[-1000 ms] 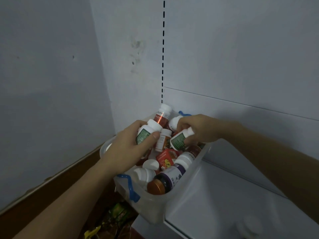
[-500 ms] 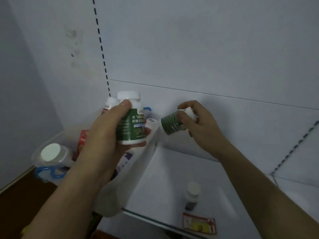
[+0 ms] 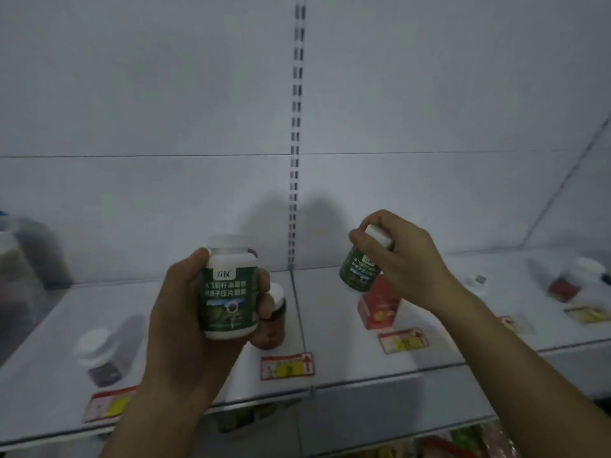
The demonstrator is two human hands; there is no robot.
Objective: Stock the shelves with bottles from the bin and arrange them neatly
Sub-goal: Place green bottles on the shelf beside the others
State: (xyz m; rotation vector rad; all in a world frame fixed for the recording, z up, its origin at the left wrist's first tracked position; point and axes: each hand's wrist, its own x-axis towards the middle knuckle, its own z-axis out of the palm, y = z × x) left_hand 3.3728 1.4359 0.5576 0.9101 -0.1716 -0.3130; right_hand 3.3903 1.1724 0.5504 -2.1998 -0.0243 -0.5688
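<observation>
Head view: the left hand (image 3: 185, 312) wraps its fingers and thumb round a squat white plastic bottle (image 3: 229, 289), held upright above the white shelf (image 3: 334, 328); its smooth green label carries white Chinese characters, partly readable, over a blurred plant picture, and a flat white cap tops it. The right hand (image 3: 403, 259) pinches a smaller matching green-labelled bottle (image 3: 358, 271) by its white cap, fingertips curled round the lid, the bottle tilted above a red carton (image 3: 380, 305). On the shelf stand a dark amber jar (image 3: 274, 322) just behind the left hand, a white-capped bottle with a purple label (image 3: 99, 358) to the left, and a blurred bottle (image 3: 575, 279) far right. Red-and-yellow price tags (image 3: 287, 365) lie flat along the front edge, their print too blurred to read.
</observation>
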